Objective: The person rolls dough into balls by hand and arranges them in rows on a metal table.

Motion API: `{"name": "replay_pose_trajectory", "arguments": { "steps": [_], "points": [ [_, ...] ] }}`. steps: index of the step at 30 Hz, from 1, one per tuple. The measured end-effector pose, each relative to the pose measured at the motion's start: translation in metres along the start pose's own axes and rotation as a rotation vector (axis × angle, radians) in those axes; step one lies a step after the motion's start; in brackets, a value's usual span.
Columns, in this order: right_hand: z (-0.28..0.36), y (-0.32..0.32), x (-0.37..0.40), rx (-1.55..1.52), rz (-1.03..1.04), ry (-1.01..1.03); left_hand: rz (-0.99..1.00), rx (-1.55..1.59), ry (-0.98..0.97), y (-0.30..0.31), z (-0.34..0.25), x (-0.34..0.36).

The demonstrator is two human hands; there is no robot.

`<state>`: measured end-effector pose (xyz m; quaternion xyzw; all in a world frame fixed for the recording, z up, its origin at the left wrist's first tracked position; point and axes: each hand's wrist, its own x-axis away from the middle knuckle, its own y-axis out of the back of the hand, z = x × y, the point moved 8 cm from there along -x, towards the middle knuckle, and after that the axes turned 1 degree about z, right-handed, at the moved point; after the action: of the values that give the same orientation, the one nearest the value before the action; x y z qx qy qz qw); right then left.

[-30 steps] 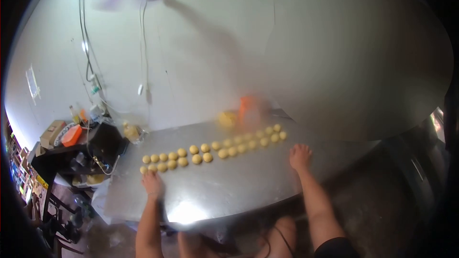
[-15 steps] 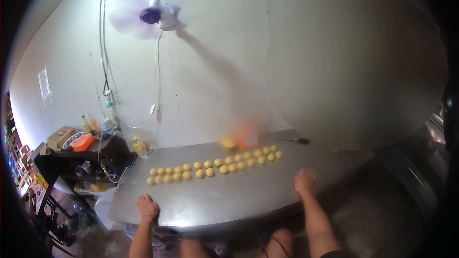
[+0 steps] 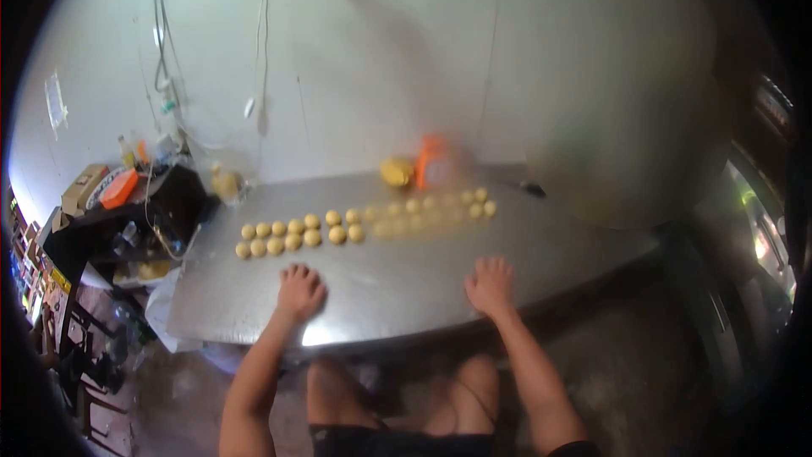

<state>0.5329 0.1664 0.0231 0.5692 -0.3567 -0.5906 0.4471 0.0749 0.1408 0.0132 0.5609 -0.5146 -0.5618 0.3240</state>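
Resting palm down on the steel table (image 3: 397,292), the left hand (image 3: 300,290) and the right hand (image 3: 491,283) are both open, with fingers spread and pointing toward the far edge. Neither hand grips anything. The dough balls (image 3: 356,233) lie beyond the fingertips in a double row. The row's long axis runs left to right across the table and slants slightly farther away toward its right end. The left hand sits just near-side of the row's left half, close to the nearest balls but not touching them. The right hand is well apart from the row's right end, with a band of bare steel between them. The left hand is therefore the nearer of the two. Behind the row, against the wall, stand an orange container (image 3: 433,161) and, just to its left, a yellow lump (image 3: 396,172). Blur hides their detail.
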Motion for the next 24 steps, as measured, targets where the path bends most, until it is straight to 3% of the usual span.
{"name": "replay_pose_trajectory", "arguments": {
  "steps": [4,7,10,14,16,20,24],
  "points": [
    [0.028,-0.012,-0.039,-0.008,0.07,0.012,0.014,0.024,-0.178,-0.006,-0.037,-0.031],
    [0.031,-0.029,-0.077,0.001,0.118,-0.021,-0.01,0.083,-0.146,-0.012,-0.046,-0.053],
    [0.025,-0.042,-0.115,0.016,0.113,-0.056,-0.033,0.054,0.014,-0.021,-0.031,-0.069],
    [-0.004,-0.06,-0.137,0.024,-0.065,-0.062,-0.28,-0.066,0.104,-0.03,0.003,-0.075],
    [-0.02,-0.057,-0.144,0.034,-0.024,-0.113,-0.333,-0.098,0.189,-0.032,0.019,-0.075],
    [-0.054,-0.059,-0.14,0.091,-0.034,-0.194,-0.354,-0.178,0.286,-0.032,0.045,-0.066],
    [-0.082,-0.049,-0.124,0.144,-0.007,-0.242,-0.252,-0.198,0.431,-0.019,0.074,-0.042]
  ]
}}
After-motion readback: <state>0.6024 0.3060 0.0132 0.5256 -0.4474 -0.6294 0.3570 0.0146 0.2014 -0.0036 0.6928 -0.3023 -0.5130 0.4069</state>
